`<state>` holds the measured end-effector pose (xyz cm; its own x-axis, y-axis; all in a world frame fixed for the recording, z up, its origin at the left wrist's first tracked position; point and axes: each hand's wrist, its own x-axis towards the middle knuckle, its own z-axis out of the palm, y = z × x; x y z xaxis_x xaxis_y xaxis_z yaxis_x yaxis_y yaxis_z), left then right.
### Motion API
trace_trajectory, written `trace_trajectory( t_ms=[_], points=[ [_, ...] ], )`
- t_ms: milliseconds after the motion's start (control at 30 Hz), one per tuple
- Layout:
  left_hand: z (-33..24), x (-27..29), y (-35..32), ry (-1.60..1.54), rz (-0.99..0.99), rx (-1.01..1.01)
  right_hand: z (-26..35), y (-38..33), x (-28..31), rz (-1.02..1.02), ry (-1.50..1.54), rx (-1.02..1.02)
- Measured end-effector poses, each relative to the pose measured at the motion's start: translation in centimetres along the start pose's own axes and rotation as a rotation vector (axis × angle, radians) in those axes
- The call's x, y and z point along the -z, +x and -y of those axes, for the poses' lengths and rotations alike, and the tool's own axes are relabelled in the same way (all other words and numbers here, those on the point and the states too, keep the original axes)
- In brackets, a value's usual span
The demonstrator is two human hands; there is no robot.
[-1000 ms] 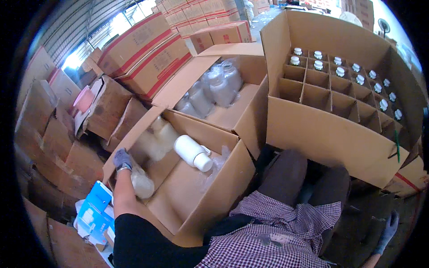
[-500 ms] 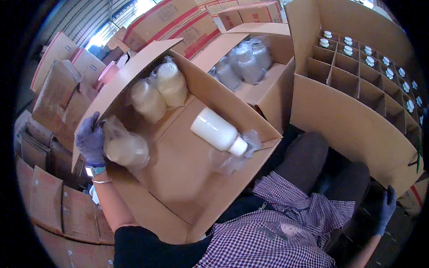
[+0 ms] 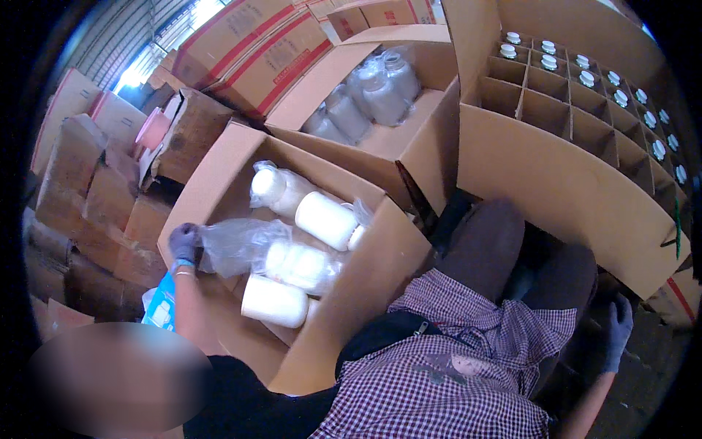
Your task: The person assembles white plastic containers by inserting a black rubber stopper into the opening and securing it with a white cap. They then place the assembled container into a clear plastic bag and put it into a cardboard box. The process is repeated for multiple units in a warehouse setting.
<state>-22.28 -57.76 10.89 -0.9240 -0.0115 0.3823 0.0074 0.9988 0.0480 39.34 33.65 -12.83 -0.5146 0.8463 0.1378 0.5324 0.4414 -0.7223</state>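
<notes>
My left hand [image 3: 183, 243], in a purple glove, grips the end of a clear plastic bag [image 3: 234, 245] inside an open cardboard box [image 3: 219, 157] resting against my lap. The bag trails to a white bottle [image 3: 296, 265] lying on its side. Three more white bottles lie around it: one bagged at the box's far end [image 3: 274, 189], one in the middle [image 3: 325, 219], one bare near me [image 3: 274, 301]. My right hand [image 3: 618, 329], also gloved, hangs low at my right side beside the big divided carton [image 3: 556, 190], fingers loose and holding nothing.
A second open box [image 3: 431, 139] behind holds several bagged clear bottles [image 3: 365, 95]. The divided carton has white-capped bottles [image 3: 585, 77] in its far cells. Stacked cartons [image 3: 95, 190] stand at the left, red-striped ones [image 3: 256, 44] behind. A blue packet [image 3: 161, 307] lies by my left arm.
The box has come closer to me and the bottles have shifted toward the near end. My left hand has moved from clutching a bagged bottle to holding the bag's end.
</notes>
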Motion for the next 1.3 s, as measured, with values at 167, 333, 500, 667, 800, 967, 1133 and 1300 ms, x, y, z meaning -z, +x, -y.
trace_trajectory(
  t_ms=[167,333,500,667,800,967,1133,1300],
  points=[
    [-11.3,-12.1,-2.3,0.018,0.356,-0.264,2.8,0.6,1.5,0.081,0.023,0.117],
    [-16.7,-13.8,-0.4,0.426,0.793,-0.362,8.0,-0.3,3.8,0.041,-0.068,0.016],
    [-25.5,-14.7,2.7,-0.796,0.341,-0.591,6.9,-1.5,3.6,-0.027,-0.026,0.035],
    [-25.4,-24.5,2.6,-0.297,0.672,-0.212,11.4,-2.0,-0.4,0.134,-0.074,0.108],
    [-26.5,-27.9,-0.9,-0.055,0.554,-0.112,12.6,-3.7,-1.4,0.170,-0.093,0.091],
    [-23.3,-23.8,1.5,-0.154,0.853,-0.080,11.1,-4.4,-1.6,0.187,-0.087,0.081],
    [-27.3,-11.9,-1.7,-0.192,0.743,-0.183,12.3,-3.7,-2.5,0.229,-0.073,0.093],
    [-32.2,1.0,-6.4,-0.499,0.016,-0.560,15.9,-1.0,-2.5,0.111,-0.128,0.320]
  ],
)
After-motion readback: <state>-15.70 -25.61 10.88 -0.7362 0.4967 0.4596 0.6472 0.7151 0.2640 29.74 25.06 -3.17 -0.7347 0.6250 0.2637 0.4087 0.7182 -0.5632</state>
